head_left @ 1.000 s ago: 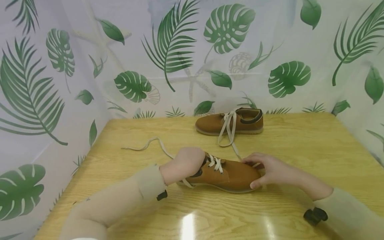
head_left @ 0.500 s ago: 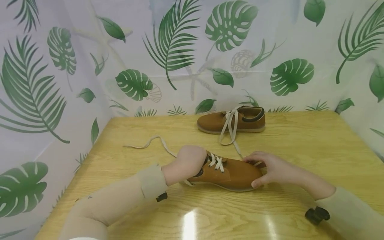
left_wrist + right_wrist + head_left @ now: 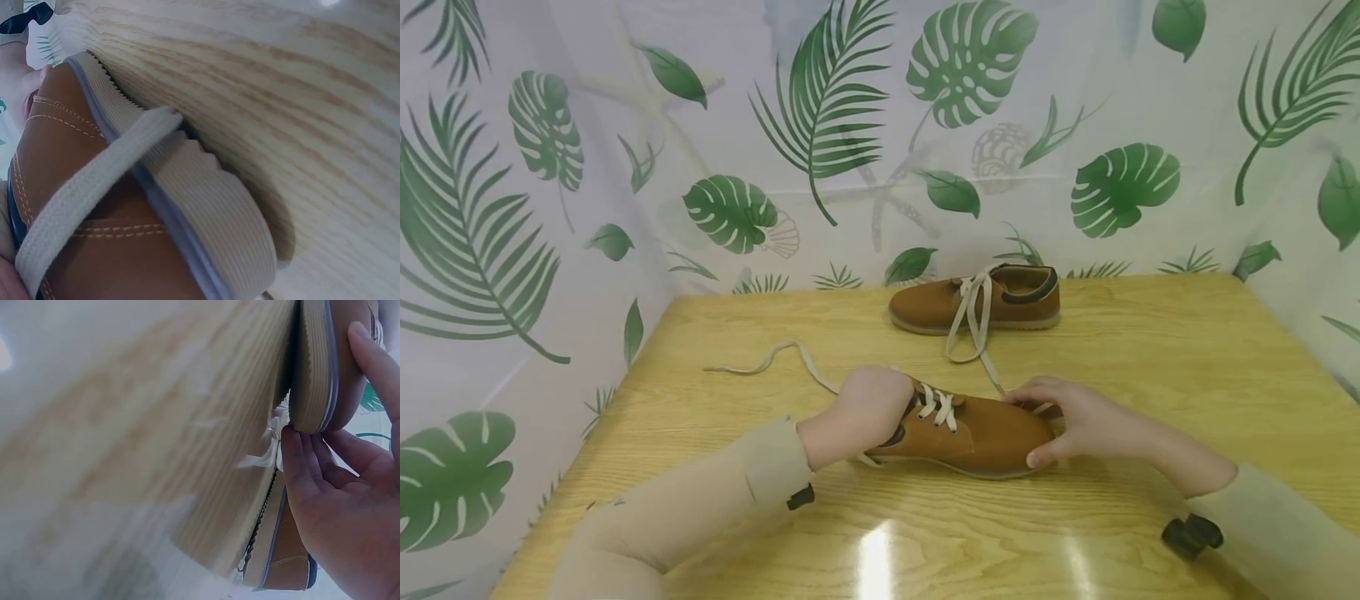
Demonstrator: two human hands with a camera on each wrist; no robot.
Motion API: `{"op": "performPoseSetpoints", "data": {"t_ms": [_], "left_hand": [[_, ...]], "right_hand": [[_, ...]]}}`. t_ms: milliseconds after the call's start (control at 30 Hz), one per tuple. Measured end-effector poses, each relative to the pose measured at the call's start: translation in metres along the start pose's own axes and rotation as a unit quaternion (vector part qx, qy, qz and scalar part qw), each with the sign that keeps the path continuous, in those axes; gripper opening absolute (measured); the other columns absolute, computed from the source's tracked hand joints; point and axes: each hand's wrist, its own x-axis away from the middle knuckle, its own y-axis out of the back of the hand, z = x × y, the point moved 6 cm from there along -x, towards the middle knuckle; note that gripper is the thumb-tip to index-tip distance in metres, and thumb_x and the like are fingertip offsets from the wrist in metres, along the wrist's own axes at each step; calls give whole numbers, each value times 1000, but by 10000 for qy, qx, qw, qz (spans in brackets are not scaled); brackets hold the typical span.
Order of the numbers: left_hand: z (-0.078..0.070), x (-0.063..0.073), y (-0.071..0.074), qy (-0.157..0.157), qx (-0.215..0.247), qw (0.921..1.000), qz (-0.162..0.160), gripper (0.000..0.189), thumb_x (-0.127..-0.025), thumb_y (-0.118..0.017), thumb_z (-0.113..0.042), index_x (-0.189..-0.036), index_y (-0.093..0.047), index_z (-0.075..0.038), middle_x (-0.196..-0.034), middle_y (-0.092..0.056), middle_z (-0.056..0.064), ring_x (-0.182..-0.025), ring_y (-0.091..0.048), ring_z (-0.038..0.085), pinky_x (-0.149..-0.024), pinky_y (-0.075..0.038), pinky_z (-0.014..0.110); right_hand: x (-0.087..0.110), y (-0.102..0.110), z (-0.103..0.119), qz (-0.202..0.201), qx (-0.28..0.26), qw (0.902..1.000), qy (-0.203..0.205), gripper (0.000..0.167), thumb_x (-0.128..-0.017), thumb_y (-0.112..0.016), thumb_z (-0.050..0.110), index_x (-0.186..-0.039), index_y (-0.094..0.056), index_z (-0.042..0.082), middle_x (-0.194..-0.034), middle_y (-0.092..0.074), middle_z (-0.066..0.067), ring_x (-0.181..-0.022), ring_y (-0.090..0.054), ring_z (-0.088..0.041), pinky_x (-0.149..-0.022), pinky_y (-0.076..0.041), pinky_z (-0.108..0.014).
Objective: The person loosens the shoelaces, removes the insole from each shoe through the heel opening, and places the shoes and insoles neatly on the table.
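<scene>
A brown lace-up shoe [image 3: 992,433] lies sideways at the table's middle, toe to the right, its white laces crossed over the tongue. My left hand [image 3: 868,412] grips its ankle end with curled fingers, covering most of the opening and heel. At the toe, my right hand [image 3: 1078,421] holds the shoe with the thumb on the near side and fingers on the far side. The right wrist view shows the thumb against the toe's leather [image 3: 347,369]. Across the shoe's side and ribbed sole runs a loose lace [image 3: 94,178] in the left wrist view.
Behind stands a matching brown shoe [image 3: 925,308], its laces looped over the near side and one end trailing toward my right hand. Another lace end [image 3: 790,344] stretches left across the wooden table [image 3: 760,542]. Leaf-printed cloth [image 3: 850,200] encloses the back and sides.
</scene>
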Motion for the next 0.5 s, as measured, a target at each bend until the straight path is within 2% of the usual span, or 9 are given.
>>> {"op": "performPoseSetpoints", "data": {"t_ms": [167,300,400,500], "left_hand": [[2,0,0,-309,301,9991,43,41,-94,-78,-16,-64,-51,-21,-65,-56,-8,-60,-43,7,-52,-50,25],[5,6,5,-504,713,9961,-115,30,-95,-74,-10,-70,-61,-21,-72,-65,-7,-64,-49,7,-54,-46,25],[6,12,17,-517,774,9945,-481,14,-93,-75,-9,-83,-70,-18,-77,-69,-4,-63,-49,7,-52,-46,25],[6,16,26,-456,609,9928,-929,12,-87,-78,-9,-83,-70,-18,-72,-65,-4,-58,-42,7,-47,-42,24]], "right_hand": [[0,1,2,-1,139,9999,0,80,-80,-95,33,-141,-60,-4,-137,-65,-18,-120,-66,-32,-102,-60,-40],[1,-1,4,-12,244,9997,-10,81,-79,-96,34,-141,-61,-4,-137,-65,-19,-121,-65,-36,-102,-60,-40],[2,0,3,10,212,9998,-36,82,-80,-95,34,-142,-60,-5,-139,-64,-20,-122,-64,-38,-101,-60,-39],[3,1,2,16,186,9998,-58,82,-80,-95,34,-143,-59,-5,-139,-64,-21,-121,-65,-38,-100,-61,-39]]}}
